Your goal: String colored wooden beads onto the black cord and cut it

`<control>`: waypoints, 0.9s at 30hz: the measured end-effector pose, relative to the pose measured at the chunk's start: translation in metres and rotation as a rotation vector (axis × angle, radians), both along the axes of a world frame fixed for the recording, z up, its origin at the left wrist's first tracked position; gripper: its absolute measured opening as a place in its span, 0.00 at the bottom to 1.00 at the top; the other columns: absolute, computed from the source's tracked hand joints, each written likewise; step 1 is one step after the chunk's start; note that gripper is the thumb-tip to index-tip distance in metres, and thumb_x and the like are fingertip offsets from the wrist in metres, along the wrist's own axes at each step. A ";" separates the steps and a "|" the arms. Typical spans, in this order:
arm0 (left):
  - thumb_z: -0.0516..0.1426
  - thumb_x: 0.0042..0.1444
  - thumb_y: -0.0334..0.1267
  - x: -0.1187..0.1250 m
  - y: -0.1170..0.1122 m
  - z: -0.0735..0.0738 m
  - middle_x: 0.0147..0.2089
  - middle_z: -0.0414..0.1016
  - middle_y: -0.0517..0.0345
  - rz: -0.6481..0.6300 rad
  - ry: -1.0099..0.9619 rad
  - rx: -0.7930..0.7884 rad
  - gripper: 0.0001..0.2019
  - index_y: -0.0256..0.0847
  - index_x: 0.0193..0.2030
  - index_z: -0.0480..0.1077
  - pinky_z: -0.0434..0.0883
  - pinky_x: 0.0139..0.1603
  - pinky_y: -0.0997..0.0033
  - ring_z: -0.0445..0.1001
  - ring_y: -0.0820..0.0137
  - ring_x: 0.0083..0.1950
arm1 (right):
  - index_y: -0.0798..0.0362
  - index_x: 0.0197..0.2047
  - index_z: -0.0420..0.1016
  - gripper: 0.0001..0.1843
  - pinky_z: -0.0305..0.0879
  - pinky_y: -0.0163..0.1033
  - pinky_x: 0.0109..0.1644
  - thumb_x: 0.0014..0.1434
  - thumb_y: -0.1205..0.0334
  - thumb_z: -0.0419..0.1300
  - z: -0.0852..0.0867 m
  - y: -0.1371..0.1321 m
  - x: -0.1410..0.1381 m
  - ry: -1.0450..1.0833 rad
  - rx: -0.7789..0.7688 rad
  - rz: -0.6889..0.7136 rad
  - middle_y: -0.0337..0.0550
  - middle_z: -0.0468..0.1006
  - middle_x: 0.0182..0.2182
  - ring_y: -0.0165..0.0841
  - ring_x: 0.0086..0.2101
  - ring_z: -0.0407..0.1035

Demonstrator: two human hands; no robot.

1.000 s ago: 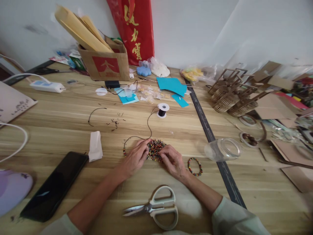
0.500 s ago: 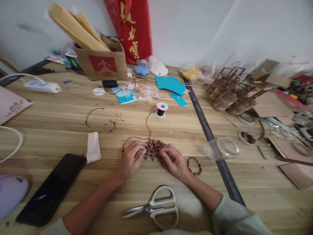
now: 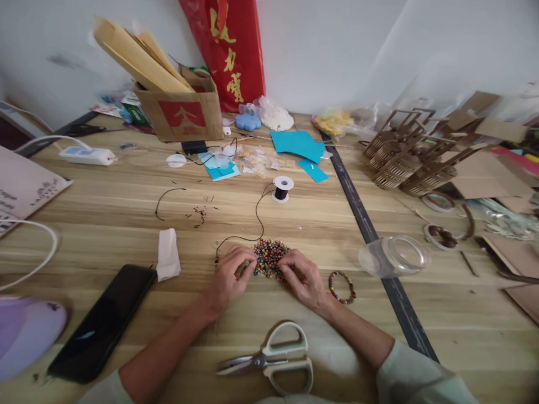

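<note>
"Where are the beads?"

"In a loose multicoloured bead pile (image 3: pixel 270 253), on the counter (image 3: pixel 189 359) between the two hands. Lying there, it is probably in easy reach of both."

"And the grip?"

"The left hand (image 3: pixel 231 274) is at the pile's left edge, fingers bent, thumb near the forefinger. The right hand (image 3: pixel 304 276) curls in at the opposite edge, thumb and forefinger close together. I cannot tell whether either one pinches a bead; the fingertips are too small to read. Both wrists are low, perhaps to steady such fine handling."

"What about the black cord (image 3: pixel 261 224)?"

"It loops from the spool (image 3: pixel 281 193), upright beyond the pile, to the left hand's outer side, where a few strung beads (image 3: pixel 217 260) show. The hand hides the rest. The slack presumably keeps the cord from tugging at the spool."

"Anything farther out?"

"A beaded ring (image 3: pixel 332 285) lies flat just beside the right wrist, apart from the loose beads, so they likely won't mix. The scissors (image 3: pixel 260 359) lie nearer the body, between the forearms, seemingly handy yet out of the way. A clear jar (image 3: pixel 391 257) rests on its side to the right; a phone (image 3: pixel 103 322) lies to the left."
</note>
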State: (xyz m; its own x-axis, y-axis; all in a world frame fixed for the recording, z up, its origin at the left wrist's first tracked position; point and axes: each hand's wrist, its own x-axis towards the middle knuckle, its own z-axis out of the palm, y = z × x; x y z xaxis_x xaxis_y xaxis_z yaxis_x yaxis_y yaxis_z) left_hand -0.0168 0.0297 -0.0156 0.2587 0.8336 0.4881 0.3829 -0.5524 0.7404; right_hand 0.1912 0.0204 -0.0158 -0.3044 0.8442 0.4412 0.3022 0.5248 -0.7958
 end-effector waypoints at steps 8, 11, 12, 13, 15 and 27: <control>0.55 0.59 0.28 0.001 -0.001 0.005 0.36 0.76 0.51 0.029 0.002 0.019 0.05 0.38 0.35 0.71 0.72 0.46 0.63 0.74 0.65 0.42 | 0.54 0.37 0.72 0.09 0.66 0.38 0.36 0.66 0.63 0.52 0.005 0.001 -0.001 -0.007 0.019 0.007 0.44 0.73 0.30 0.33 0.32 0.67; 0.55 0.59 0.30 0.000 -0.001 0.009 0.35 0.76 0.52 0.061 0.001 0.032 0.05 0.39 0.34 0.71 0.71 0.45 0.62 0.74 0.65 0.41 | 0.54 0.37 0.72 0.09 0.67 0.37 0.36 0.66 0.64 0.52 0.005 0.001 -0.001 -0.007 0.034 0.006 0.44 0.73 0.30 0.33 0.32 0.68; 0.55 0.59 0.30 0.000 -0.001 0.011 0.35 0.76 0.53 0.078 0.002 0.035 0.05 0.39 0.33 0.71 0.71 0.45 0.62 0.74 0.65 0.41 | 0.54 0.39 0.72 0.08 0.68 0.38 0.37 0.66 0.65 0.52 0.004 0.000 0.000 -0.013 0.051 0.009 0.45 0.73 0.31 0.33 0.33 0.68; 0.55 0.59 0.31 0.001 -0.002 0.013 0.34 0.76 0.53 0.093 0.004 0.035 0.06 0.39 0.33 0.71 0.71 0.45 0.62 0.73 0.65 0.40 | 0.54 0.41 0.72 0.07 0.68 0.39 0.38 0.66 0.65 0.53 0.003 -0.001 0.000 -0.028 0.077 0.017 0.46 0.74 0.32 0.34 0.35 0.69; 0.55 0.59 0.32 0.002 -0.004 0.017 0.33 0.75 0.54 0.104 0.012 0.026 0.06 0.39 0.32 0.71 0.71 0.43 0.63 0.73 0.65 0.39 | 0.54 0.48 0.70 0.09 0.70 0.42 0.43 0.64 0.65 0.55 0.002 -0.004 0.001 -0.085 0.159 0.054 0.49 0.74 0.38 0.36 0.40 0.70; 0.58 0.56 0.29 0.014 -0.018 0.026 0.31 0.75 0.54 -0.149 0.090 -0.205 0.05 0.38 0.30 0.72 0.70 0.41 0.65 0.72 0.65 0.38 | 0.57 0.51 0.70 0.12 0.72 0.43 0.46 0.65 0.72 0.53 0.006 -0.013 0.000 -0.199 0.412 0.162 0.52 0.75 0.39 0.37 0.42 0.70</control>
State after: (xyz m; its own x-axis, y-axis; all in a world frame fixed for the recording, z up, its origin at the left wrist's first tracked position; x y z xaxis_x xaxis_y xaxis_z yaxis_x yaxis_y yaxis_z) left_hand -0.0029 0.0118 0.0107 0.4208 0.8622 0.2821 0.3783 -0.4494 0.8093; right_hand 0.1910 0.0076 -0.0101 -0.5304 0.5457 0.6487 0.3156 0.8373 -0.4464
